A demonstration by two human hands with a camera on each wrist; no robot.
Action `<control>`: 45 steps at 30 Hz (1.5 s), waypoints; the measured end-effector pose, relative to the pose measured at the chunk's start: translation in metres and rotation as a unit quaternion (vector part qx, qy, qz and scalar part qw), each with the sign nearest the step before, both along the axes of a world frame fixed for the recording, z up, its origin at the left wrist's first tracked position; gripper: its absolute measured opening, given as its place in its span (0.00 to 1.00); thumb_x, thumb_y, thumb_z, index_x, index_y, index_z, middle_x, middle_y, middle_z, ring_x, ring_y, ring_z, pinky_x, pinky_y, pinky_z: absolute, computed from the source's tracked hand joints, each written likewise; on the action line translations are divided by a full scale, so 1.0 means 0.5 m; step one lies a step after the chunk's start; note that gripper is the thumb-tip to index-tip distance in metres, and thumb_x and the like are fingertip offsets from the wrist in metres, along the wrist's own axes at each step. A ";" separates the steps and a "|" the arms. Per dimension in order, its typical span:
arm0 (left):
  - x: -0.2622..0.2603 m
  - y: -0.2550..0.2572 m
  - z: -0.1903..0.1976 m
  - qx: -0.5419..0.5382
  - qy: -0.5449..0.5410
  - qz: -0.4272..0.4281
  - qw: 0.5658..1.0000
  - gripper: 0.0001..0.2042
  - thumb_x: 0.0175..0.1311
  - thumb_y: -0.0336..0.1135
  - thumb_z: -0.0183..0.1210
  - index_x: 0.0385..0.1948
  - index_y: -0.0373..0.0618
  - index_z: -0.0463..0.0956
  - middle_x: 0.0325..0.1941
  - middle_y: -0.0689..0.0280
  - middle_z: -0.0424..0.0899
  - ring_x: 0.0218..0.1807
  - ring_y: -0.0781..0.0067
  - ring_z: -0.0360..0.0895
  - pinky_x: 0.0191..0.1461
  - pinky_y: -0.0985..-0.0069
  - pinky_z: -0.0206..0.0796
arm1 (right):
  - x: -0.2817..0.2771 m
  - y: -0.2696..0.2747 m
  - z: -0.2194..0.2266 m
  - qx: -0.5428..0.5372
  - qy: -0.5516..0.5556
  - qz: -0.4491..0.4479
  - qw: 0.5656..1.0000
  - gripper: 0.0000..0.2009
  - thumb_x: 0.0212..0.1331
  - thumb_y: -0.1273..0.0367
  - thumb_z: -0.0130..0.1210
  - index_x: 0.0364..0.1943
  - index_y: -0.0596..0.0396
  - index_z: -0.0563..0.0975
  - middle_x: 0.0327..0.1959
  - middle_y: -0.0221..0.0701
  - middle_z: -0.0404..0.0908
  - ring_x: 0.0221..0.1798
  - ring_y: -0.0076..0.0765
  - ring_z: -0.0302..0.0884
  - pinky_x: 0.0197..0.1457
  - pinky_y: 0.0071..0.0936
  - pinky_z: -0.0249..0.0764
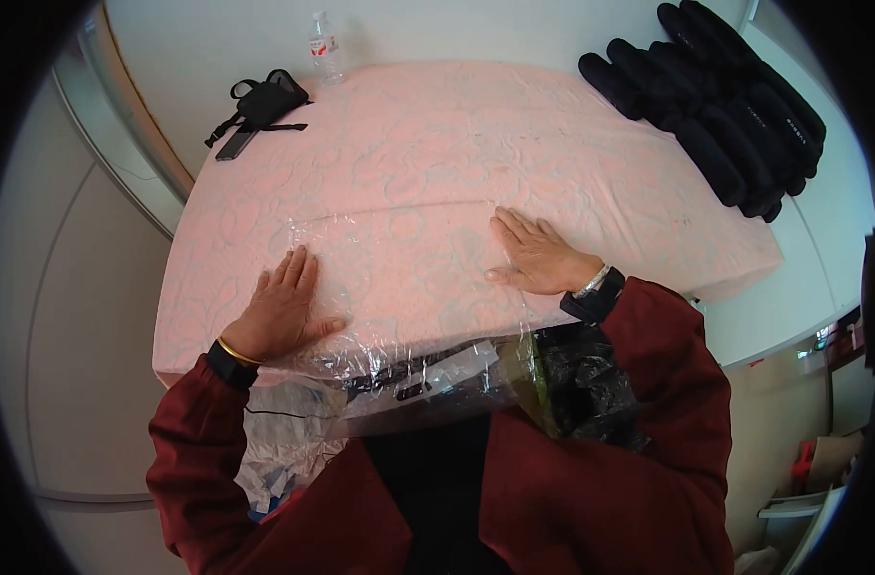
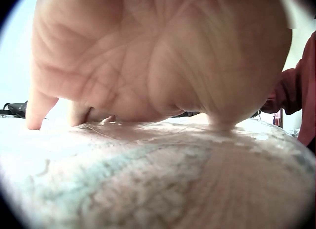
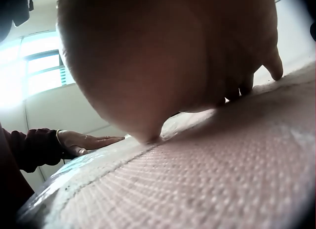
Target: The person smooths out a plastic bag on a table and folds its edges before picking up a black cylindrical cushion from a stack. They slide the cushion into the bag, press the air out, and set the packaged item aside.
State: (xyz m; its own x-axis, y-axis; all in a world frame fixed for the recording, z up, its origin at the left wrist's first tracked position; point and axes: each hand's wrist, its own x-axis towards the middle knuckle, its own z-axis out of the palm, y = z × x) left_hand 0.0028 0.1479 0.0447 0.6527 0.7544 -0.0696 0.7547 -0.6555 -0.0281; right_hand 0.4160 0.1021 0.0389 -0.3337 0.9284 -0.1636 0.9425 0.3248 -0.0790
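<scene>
A sheet of clear plastic film (image 1: 409, 278) lies on a pink patterned cloth (image 1: 390, 115) that covers the table, and its near end hangs over the front edge. On the film's left side my left hand (image 1: 282, 311) rests with fingers straight and thumb out to the side. My right hand (image 1: 543, 254) lies at the film's right side, fingers extended. In the left wrist view the left palm (image 2: 158, 56) arches over the cloth with its fingertips down on the surface. The right palm (image 3: 158, 56) is likewise raised, thumb and fingertips touching down.
A plastic bottle (image 1: 326, 50) and a black strapped pouch (image 1: 270, 96) stand at the back left, a phone (image 1: 235, 144) beside the pouch. Black padded rolls (image 1: 744, 125) are heaped at the back right. Dark plastic wrapping (image 1: 591, 383) hangs below the front edge.
</scene>
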 end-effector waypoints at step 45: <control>-0.092 -0.107 0.097 -0.186 -0.648 0.115 0.730 0.12 0.73 0.41 0.57 0.40 0.41 0.81 0.22 0.75 0.75 0.20 0.90 0.67 0.22 0.87 0.56 | -0.082 -0.111 0.042 0.073 0.622 -0.062 0.777 0.11 0.71 0.65 0.54 0.38 0.58 0.81 0.19 0.13 0.65 0.20 0.08 0.56 0.22 0.14 0.52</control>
State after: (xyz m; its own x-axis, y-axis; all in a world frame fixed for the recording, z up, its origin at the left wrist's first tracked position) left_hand -0.0429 0.0945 0.0932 0.2113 0.9403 0.2667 0.0808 -0.2887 0.9540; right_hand 0.3749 0.0468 0.0601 -0.0565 0.9445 0.3236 0.1909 0.3283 -0.9251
